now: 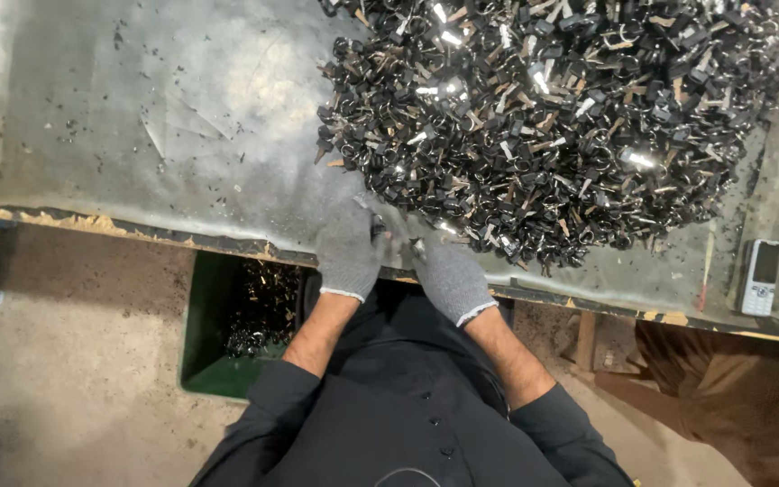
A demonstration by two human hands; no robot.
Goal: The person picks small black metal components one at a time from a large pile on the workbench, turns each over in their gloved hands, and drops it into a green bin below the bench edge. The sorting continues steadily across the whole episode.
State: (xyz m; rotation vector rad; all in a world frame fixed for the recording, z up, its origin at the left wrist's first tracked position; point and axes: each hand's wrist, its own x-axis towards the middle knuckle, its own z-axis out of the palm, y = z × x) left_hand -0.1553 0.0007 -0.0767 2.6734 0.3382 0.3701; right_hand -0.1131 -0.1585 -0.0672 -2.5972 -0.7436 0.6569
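Both gloved hands meet at the near edge of the desk [182,135], right at the near fringe of a big heap of small black-and-metal parts [552,126] that fills the far right of the sheet-covered top. The left hand [349,248] is curled loosely, fingers bent around what looks like 1 small dark part; the right hand [448,271] is likewise half closed beside it, fingertips at the same spot. Whether each really has a firm hold cannot be told, the gloves and blur hide it.

The parts look stiff, light one by one, but tangled together, with rings and thin strips that likely snag. Judging from that, a pinch on the solid dark body should serve better than pulling a ring.

Below the desk edge, on the near left, a green bin [205,352] holds more such parts. A small phone [759,275] lies on the desk at the right.
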